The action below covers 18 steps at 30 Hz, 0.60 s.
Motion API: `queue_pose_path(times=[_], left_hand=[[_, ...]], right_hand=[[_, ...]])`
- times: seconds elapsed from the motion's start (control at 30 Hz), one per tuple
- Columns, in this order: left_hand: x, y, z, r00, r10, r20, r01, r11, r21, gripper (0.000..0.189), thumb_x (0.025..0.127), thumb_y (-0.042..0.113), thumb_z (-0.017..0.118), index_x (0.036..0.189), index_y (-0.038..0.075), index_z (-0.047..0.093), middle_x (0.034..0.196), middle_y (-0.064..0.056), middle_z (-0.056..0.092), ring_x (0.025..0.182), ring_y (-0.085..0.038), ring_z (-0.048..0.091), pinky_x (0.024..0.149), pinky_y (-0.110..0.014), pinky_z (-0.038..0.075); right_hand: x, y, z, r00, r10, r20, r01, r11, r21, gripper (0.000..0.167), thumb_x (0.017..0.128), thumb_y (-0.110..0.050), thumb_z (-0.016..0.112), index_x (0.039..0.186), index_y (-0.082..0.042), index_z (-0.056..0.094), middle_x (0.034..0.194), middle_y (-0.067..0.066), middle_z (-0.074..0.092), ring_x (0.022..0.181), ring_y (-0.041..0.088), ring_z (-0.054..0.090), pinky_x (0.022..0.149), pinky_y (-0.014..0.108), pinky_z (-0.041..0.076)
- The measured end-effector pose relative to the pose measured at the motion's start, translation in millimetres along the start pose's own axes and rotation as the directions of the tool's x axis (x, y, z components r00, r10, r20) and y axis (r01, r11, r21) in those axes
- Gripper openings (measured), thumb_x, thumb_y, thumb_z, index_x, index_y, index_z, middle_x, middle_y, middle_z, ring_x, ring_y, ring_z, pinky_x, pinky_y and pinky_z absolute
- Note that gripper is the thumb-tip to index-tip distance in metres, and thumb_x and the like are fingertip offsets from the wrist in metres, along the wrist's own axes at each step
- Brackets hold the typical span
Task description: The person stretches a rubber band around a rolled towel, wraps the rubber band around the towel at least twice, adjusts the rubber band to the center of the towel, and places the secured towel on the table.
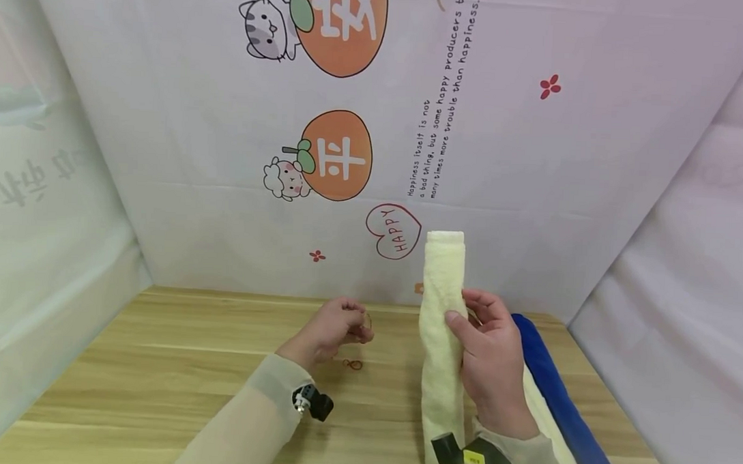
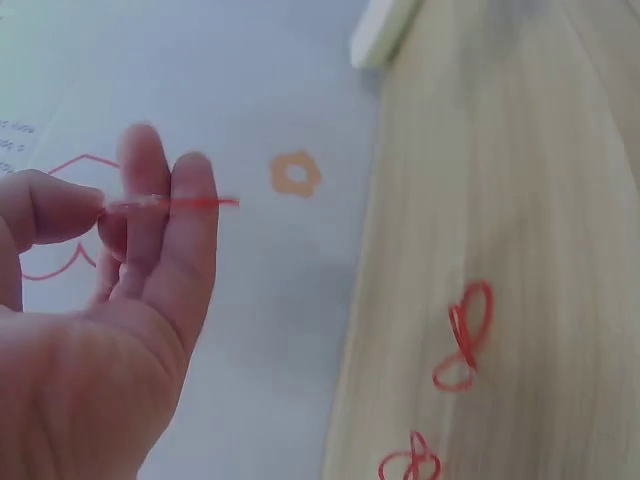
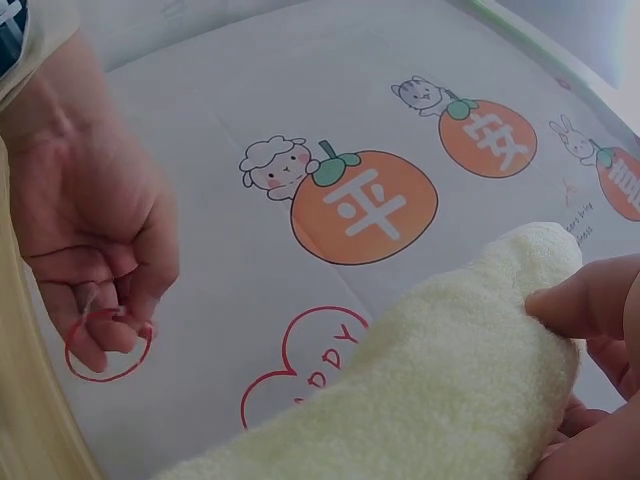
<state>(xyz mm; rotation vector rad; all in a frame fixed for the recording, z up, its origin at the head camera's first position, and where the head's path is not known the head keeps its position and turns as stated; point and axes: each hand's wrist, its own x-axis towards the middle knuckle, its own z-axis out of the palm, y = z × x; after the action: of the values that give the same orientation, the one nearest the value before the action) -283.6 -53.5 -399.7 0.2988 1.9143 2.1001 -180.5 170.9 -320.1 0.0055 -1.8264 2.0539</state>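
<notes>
My left hand (image 1: 334,330) pinches a thin red rubber band (image 3: 105,380) between thumb and fingers, above the wooden table. The band hangs as a round loop in the right wrist view and shows edge-on in the left wrist view. On the right, a pale yellow towel (image 1: 443,330), folded into a long narrow strip, is gripped along its right edge by my right hand (image 1: 496,366). The thumb lies on the towel's front, the other fingers behind it. The strip stands up past the hand, its far end overlapping the printed wall in the head view.
Loose red rubber bands (image 2: 468,340) lie on the tabletop (image 1: 157,375) below my left hand. To the right of my right hand, a long blue towel (image 1: 550,381) lies beside another pale yellow one (image 1: 560,449). White printed sheets (image 1: 497,154) wall in the table at back and sides.
</notes>
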Motion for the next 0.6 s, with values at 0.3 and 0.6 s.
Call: queue_pose_path(times=[0.3, 0.6], left_hand=[[-7.3, 12.2, 5.4, 0.998, -0.015, 0.069, 0.023, 0.993, -0.116, 0.016, 0.091, 0.001, 0.048, 0.076, 0.004, 0.052, 0.082, -0.014, 0.065, 0.080, -0.024, 0.070, 0.085, -0.043, 0.055], [-14.3, 17.4, 4.9, 0.992, -0.049, 0.116, 0.058, 0.995, -0.080, 0.021, 0.094, 0.004, 0.047, 0.099, -0.012, 0.060, 0.102, -0.023, 0.065, 0.081, -0.023, 0.071, 0.080, -0.042, 0.057]], right_hand=[[-0.5, -1.6, -0.2, 1.000, 0.004, -0.003, -0.004, 1.000, 0.001, 0.035, 0.092, 0.007, 0.064, 0.124, -0.003, 0.054, 0.122, 0.013, 0.060, 0.104, 0.029, 0.061, 0.079, 0.033, 0.057], [-1.7, -4.3, -3.3, 0.999, 0.032, 0.003, -0.032, 0.999, 0.007, 0.035, 0.092, 0.002, 0.068, 0.123, -0.006, 0.055, 0.113, 0.013, 0.066, 0.095, 0.027, 0.066, 0.077, 0.035, 0.058]])
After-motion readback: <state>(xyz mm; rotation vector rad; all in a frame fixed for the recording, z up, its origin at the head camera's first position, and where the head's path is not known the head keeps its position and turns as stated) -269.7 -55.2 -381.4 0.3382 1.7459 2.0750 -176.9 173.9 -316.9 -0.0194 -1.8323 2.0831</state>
